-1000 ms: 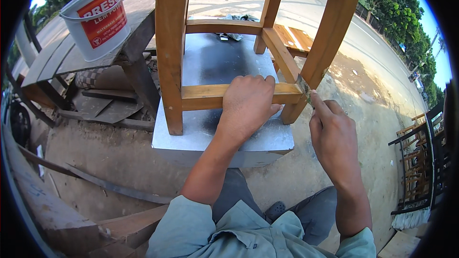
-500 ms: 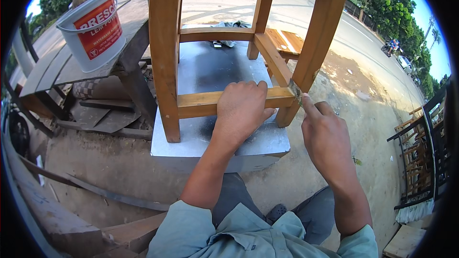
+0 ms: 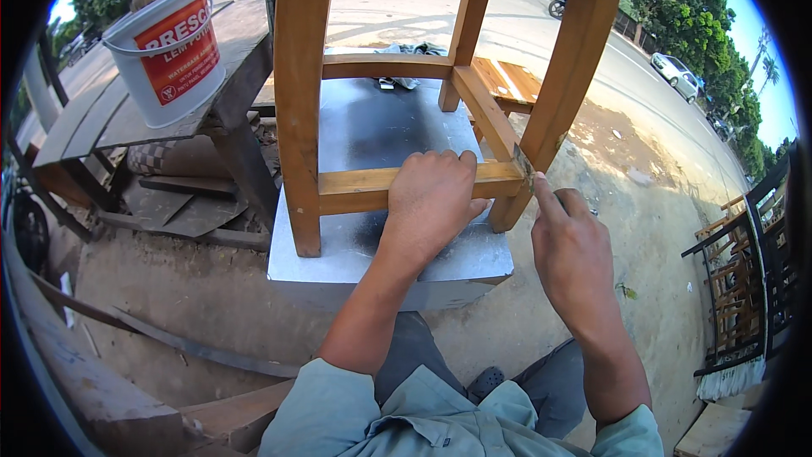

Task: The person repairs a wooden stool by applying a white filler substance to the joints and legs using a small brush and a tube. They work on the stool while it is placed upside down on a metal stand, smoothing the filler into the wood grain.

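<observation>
A wooden chair or stool frame stands upright on a low silver-topped block in front of me. My left hand is closed over the frame's near crossbar, the thumb on its right side. My right hand grips a small scraper, seemingly a putty knife. Its thin blade lies against the joint where the near crossbar meets the right front leg. The fingers hide most of the handle.
On the left, a white bucket with a red label stands on a weathered wooden bench. A cloth lies at the block's far end. Stacked wooden furniture is at the right. Long boards lie lower left; the road is beyond.
The frame and left hand appear slightly further right in view, with the hand still on the crossbar. My right hand and scraper stay at the same joint. Vehicles on the road have moved.
</observation>
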Tool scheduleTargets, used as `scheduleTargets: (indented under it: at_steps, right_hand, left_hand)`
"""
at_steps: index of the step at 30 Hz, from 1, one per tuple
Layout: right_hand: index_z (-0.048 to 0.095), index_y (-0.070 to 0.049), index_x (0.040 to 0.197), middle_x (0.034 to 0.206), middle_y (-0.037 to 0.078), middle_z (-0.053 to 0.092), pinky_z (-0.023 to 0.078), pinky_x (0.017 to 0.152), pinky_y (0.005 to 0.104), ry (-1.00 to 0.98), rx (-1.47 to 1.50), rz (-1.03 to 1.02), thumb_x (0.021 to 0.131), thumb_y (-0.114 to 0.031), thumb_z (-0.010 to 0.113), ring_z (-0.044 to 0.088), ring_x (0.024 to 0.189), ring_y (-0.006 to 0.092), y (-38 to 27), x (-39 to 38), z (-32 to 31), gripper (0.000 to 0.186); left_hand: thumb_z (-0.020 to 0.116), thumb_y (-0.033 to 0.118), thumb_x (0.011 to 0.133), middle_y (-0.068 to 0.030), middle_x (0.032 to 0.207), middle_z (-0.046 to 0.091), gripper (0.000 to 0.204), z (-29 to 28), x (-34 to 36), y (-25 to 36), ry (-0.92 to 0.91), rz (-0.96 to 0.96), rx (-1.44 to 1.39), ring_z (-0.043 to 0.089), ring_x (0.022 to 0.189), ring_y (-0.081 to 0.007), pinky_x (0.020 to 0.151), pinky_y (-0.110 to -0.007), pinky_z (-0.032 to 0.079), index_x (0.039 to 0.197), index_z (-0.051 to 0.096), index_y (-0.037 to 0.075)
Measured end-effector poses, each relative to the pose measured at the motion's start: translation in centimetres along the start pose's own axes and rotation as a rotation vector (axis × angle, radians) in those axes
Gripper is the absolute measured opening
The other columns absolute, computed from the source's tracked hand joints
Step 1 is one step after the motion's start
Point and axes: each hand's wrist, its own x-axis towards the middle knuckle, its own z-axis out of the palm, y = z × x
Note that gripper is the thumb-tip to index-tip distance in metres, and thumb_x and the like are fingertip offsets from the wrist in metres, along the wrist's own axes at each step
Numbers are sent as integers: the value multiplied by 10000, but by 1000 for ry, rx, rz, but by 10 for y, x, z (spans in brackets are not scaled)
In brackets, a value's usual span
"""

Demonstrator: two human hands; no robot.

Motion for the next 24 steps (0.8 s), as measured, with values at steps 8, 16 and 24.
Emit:
scheduleTargets:
  at_steps: [8,16,24]
  right_hand:
    - [610,-30,1307,978,180,640,531,760,452,83,73,37,901,-35,586,658,816,362,-4,0,-1,406]
    - [605,-26,1311,990,188,645,532,758,452,-17,47,77,903,-34,585,661,825,368,-7,-1,-7,408]
    - [552,-23,1367,1007,192,615,543,726,438,-21,-9,25,891,-96,616,668,808,332,-3,1,2,487]
  left_hand:
    - [779,463,774,-130,837,688,490,0,0,1,11,5,2,694,832,-283,758,-388,542,943,651,21]
    - [774,458,784,-126,827,681,481,0,0,0,4,4,-3,692,829,-281,759,-387,540,941,651,21]
    - [771,464,787,-126,838,682,478,0,1,1,5,8,-5,689,834,-280,762,-386,539,937,652,25]
